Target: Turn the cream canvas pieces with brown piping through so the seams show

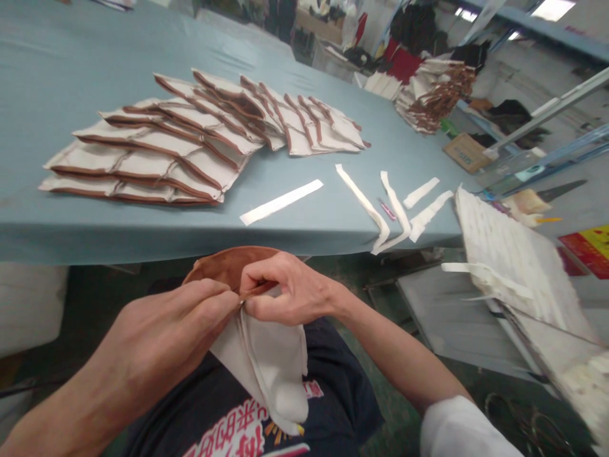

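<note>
Over my lap I hold a sewn fabric piece (276,355), off-white on the side facing me, with a brown part curving up behind my fingers. My left hand (185,324) pinches it at a seam from the left. Close against it, my right hand (285,285) grips the same seam, thumb and forefinger pressed together. Both sets of fingertips nearly touch there. Whatever small detail lies between them is hidden. The white lower part hangs down in folds over a dark printed apron (228,425).
On the blue-covered table (143,235) lie overlapping white pieces with brown edges (157,146). White fabric strips (281,202) and a small pink tool (387,209) are to the right. Beyond stand another stack (435,92) and a cardboard box (464,152). A white padded board (518,266) is at right.
</note>
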A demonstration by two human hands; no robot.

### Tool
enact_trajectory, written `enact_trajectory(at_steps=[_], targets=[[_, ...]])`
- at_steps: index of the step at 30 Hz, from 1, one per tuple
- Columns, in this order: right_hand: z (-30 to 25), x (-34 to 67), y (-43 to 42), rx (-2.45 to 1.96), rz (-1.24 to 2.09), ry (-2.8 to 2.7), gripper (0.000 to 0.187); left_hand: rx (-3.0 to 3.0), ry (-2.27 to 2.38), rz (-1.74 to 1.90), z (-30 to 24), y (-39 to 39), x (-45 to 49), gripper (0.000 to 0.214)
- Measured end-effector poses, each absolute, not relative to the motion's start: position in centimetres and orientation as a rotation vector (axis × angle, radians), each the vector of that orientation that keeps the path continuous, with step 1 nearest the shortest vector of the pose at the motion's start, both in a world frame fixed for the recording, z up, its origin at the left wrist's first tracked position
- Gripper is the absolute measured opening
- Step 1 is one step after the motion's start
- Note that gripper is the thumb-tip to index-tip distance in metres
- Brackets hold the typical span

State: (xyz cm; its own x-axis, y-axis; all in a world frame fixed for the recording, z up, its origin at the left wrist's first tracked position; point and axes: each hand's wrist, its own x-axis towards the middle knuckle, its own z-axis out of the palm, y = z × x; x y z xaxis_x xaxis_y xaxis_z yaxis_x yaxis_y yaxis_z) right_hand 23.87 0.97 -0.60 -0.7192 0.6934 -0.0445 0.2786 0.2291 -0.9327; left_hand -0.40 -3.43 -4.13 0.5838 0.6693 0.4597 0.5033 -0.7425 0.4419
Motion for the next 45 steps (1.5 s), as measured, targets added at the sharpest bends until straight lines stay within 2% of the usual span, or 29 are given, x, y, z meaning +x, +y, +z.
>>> enact_trajectory(at_steps=[7, 15, 19, 23, 27, 33, 38, 45], targets=[[-0.6, 23.9, 1.1, -0.832, 1.941, -1.863, 0.014, 2.579, 0.936, 0.912, -4.5, -4.5, -0.9, 0.04], [-1.1, 23.4, 0.8, -0.972, 2.001, -1.783, 0.02, 2.694, 0.929, 0.882, -5.1, -4.6, -1.6, 0.039], [-1.3, 23.3, 0.7, -1.002, 1.896, -1.847, 0.017, 2.73, 0.901, 0.852, -4.8, -4.2, -1.2, 0.032], [-1.1, 23.7, 0.3, -0.916, 1.627, -2.005, 0.009, 2.6, 1.095, 0.904, -4.5, -4.7, -0.5, 0.018], [-0.9, 24.1, -0.2, -0.884, 1.351, -2.114, 0.008, 2.481, 1.306, 0.862, -4.2, -5.0, -0.6, 0.026], [-0.6, 24.7, -0.7, -0.886, 1.118, -2.222, 0.01, 2.518, 0.978, 0.825, -3.0, -3.4, -0.4, 0.023], [-1.0, 24.8, -1.0, -0.886, 1.005, -2.214, 0.014, 2.624, 0.927, 0.796, -3.4, -2.5, 0.7, 0.023], [-2.7, 24.2, -1.2, -0.774, 0.948, -2.075, 0.007, 2.173, 1.012, 0.862, -5.1, -2.8, 2.2, 0.02]])
